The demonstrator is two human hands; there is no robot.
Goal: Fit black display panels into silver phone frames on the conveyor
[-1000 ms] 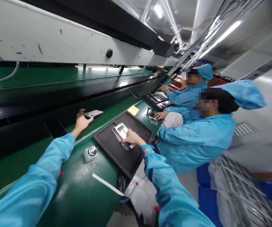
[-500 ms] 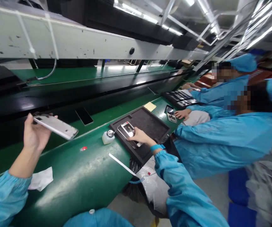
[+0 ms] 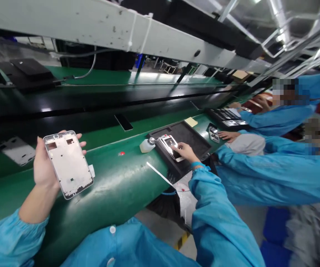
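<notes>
My left hand (image 3: pixel 43 167) holds a white phone frame (image 3: pixel 69 165), tilted so its flat inner face, with small cutouts and dark worn patches, is turned up. The fingertips curl round its far edge. My right hand (image 3: pixel 187 151) reaches over a black foam tray (image 3: pixel 196 139), its thumb and fingers closed on the top white phone panel (image 3: pixel 171 143) of a slightly fanned stack. A red mark shows at the panel's upper end. Part of the stack is hidden under that hand. A small white bottle with a metal top (image 3: pixel 147 145) stands beside the tray's left corner.
A dark phone screen (image 3: pixel 123 122) and another white phone frame (image 3: pixel 18 150) lie beyond the green bench edge. A white strip (image 3: pixel 160 173) and a red scrap (image 3: pixel 121 153) are on the bench. To the right, a co-worker's hand (image 3: pixel 229 136) touches a phone part.
My left hand has turned the phone frame from nearly edge-on to face up. My right hand stays at the stack, whose top pieces are now more fanned. The view has shifted left.
</notes>
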